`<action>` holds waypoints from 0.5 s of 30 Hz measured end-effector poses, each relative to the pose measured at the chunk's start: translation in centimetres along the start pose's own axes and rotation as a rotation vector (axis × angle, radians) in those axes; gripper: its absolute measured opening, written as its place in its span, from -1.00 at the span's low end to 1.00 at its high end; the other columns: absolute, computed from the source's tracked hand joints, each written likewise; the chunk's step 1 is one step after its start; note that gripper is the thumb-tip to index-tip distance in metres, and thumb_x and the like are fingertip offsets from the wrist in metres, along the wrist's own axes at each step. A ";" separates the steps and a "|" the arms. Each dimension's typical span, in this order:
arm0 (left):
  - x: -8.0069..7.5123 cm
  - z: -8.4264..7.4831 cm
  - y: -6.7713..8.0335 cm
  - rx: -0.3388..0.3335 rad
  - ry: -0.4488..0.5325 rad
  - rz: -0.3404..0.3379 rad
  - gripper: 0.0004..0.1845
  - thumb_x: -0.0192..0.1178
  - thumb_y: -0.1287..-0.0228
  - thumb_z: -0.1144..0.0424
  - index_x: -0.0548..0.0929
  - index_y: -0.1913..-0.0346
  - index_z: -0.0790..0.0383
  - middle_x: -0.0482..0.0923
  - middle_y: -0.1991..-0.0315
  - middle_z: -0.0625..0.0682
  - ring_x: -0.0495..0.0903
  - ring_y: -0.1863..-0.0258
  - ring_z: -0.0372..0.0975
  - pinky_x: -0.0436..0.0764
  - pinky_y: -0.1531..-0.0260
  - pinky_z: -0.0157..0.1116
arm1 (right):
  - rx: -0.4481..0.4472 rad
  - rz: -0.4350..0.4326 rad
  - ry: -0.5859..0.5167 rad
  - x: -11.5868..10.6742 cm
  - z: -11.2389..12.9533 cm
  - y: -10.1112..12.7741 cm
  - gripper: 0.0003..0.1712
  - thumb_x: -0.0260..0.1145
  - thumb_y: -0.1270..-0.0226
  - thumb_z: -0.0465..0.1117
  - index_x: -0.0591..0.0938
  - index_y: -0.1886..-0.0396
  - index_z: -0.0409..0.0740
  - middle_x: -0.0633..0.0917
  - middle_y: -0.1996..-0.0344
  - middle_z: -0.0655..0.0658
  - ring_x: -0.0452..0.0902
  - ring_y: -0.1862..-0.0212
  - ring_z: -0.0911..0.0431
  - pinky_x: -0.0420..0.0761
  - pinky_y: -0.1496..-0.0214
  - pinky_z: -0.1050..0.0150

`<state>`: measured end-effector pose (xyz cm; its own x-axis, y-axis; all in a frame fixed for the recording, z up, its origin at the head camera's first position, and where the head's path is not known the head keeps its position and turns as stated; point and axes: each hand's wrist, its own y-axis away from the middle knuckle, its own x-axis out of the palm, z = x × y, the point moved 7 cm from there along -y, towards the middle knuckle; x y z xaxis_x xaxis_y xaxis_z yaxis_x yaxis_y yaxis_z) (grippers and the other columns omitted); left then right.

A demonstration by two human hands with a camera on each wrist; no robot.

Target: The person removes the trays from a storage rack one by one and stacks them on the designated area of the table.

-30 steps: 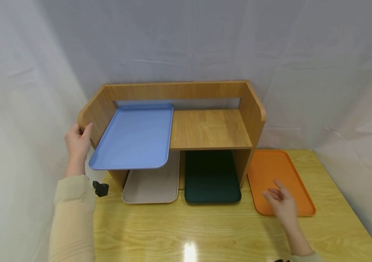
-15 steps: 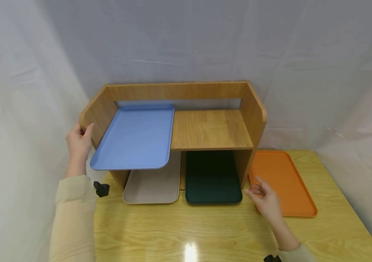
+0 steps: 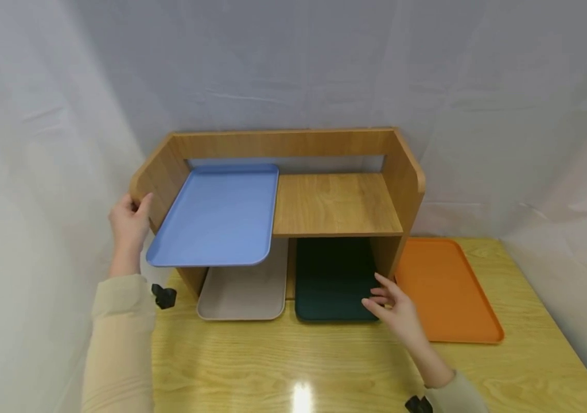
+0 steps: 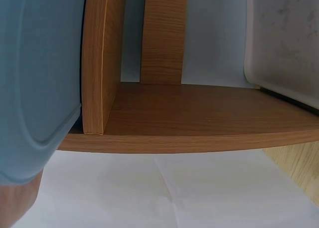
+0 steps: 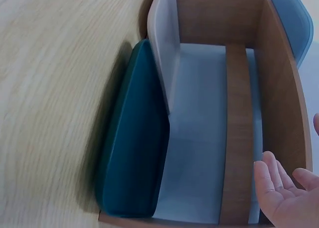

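My left hand [image 3: 130, 223] grips the front edge of the left side panel [image 3: 159, 183] of a wooden desktop shelf. In the left wrist view only a bit of that hand [image 4: 17, 203] shows, below the blue tray. The blue tray [image 3: 216, 218] lies on the upper board, its front end jutting past the edge. My right hand [image 3: 396, 312], fingers spread and holding nothing, overlaps the front right corner of a dark green tray [image 3: 331, 287] in the head view. This tray lies in the lower right compartment. A beige tray [image 3: 244, 292] occupies the lower left one.
An orange tray [image 3: 450, 292] lies on the wooden table [image 3: 252, 367], right of the shelf. Bare wood shows on the right half of the upper board [image 3: 337, 203]. White sheeting [image 3: 293, 63] hangs behind and at both sides. Small black devices [image 3: 164, 296] sit by both cuffs.
My right hand has moved left, from over the orange tray to the front right corner of the dark green tray. The left hand keeps its hold on the side panel.
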<state>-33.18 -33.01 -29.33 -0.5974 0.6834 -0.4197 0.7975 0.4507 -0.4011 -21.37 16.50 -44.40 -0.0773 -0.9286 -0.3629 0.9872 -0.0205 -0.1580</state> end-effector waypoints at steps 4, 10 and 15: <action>0.0 0.0 0.1 0.003 0.001 -0.009 -0.63 0.06 -0.22 0.11 0.49 0.21 0.45 0.38 0.47 -0.05 0.32 0.52 -0.37 0.33 0.52 -0.49 | -0.004 0.023 -0.025 0.7 0.6 -0.4 -0.29 0.34 -0.06 -0.19 0.29 -0.22 -0.16 0.55 0.15 -0.23 0.53 0.18 0.00 0.53 0.25 0.32; 0.0 0.0 0.1 0.006 -0.013 -0.004 -0.61 0.04 -0.23 0.09 0.49 0.19 0.45 0.41 0.44 0.00 0.32 0.52 -0.37 0.32 0.51 -0.49 | 0.011 0.059 -0.046 1.8 1.3 -0.9 -0.28 0.34 -0.05 -0.15 0.28 -0.23 -0.09 0.54 0.12 -0.20 0.51 0.15 0.02 0.53 0.21 0.27; 0.0 -0.1 0.0 0.021 -0.019 0.009 -0.61 0.04 -0.23 0.10 0.49 0.16 0.45 0.46 0.35 0.13 0.35 0.50 -0.39 0.34 0.49 -0.52 | -0.001 0.073 -0.077 2.8 2.3 -1.2 -0.30 0.35 -0.04 -0.21 0.30 -0.22 -0.10 0.55 0.14 -0.19 0.52 0.16 0.02 0.54 0.23 0.27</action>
<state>-33.15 -32.92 -29.30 -0.5919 0.6760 -0.4389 0.8009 0.4323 -0.4142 -22.43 13.08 -43.15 0.0060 -0.9535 -0.3015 0.9897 0.0488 -0.1348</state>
